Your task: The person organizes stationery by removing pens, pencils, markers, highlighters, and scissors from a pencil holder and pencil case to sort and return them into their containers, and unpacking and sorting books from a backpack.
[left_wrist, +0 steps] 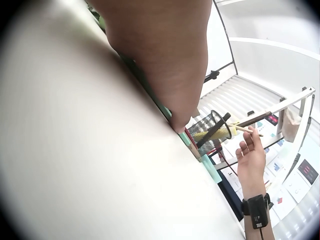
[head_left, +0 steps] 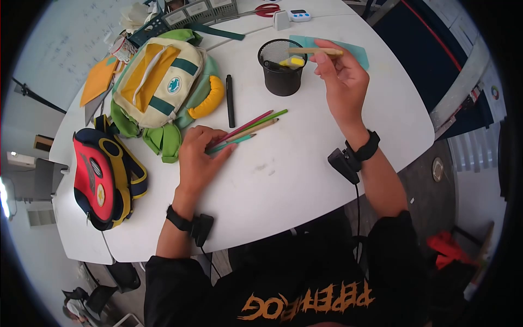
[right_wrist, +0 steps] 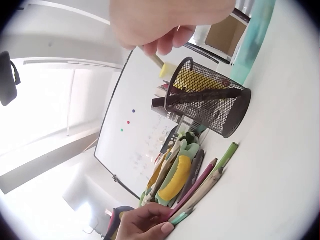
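Note:
My right hand (head_left: 348, 76) pinches a plain wooden pencil (head_left: 305, 50) between thumb and fingers, its far end over the rim of a black mesh pen cup (head_left: 283, 82). Inside the cup are a yellow highlighter (head_left: 296, 62) and a black marker (right_wrist: 200, 96). Down on the table, my left hand (head_left: 200, 158) holds the near ends of several colored pencils (head_left: 245, 129) between thumb and fingers. Pink, green, natural wood and teal ones show, fanned toward the cup. The left wrist view mostly hides these pencils behind the hand.
A black marker (head_left: 230, 101) lies left of the cup. Beyond my left hand are a green and cream backpack (head_left: 188, 71) and a red and navy bag (head_left: 90, 174). A teal sheet (head_left: 357, 52) lies behind my right hand. Grey baskets (head_left: 199, 12) and red scissors (head_left: 267, 10) sit at the back.

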The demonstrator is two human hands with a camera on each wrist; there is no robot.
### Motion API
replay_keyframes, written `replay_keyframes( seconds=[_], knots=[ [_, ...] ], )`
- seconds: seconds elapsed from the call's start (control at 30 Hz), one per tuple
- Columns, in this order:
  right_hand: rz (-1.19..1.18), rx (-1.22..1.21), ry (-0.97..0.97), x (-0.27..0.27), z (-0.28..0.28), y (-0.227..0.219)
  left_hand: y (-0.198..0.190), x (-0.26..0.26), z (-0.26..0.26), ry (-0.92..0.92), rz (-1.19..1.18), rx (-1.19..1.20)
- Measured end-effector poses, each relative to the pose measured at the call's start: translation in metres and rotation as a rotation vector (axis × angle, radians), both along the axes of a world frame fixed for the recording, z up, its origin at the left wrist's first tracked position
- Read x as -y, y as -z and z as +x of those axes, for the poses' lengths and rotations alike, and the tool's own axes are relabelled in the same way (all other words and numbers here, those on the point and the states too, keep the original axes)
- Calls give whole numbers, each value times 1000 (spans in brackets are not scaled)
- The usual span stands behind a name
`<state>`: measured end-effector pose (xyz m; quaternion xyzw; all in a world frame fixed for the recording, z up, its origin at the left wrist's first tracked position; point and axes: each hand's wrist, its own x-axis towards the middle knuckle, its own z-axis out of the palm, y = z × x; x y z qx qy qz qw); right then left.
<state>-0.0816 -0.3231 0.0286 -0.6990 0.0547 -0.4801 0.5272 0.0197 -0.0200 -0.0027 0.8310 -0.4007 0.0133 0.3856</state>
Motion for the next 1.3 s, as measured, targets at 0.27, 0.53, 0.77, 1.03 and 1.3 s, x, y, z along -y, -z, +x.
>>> replay_keyframes(
  seconds=[0.27,0.53,0.77,1.03,1.3],
  knots=[
    [34,21,-18,-8,3,-4,-1,1,0,46,18,7],
    [-389,-176,-178,-18,-7,2,3,-1,0,56,-52,-63],
    [-624,-587,-310,-25,-5,24,3,-3,1,64,-36,-106],
    [-579,-533,-274,-25,-8,11,11,-2,-1,-75,-149,-230],
    [-276,70,4,-7,-10,-4,4,-1,1,-63,-94,-223]
  ],
)
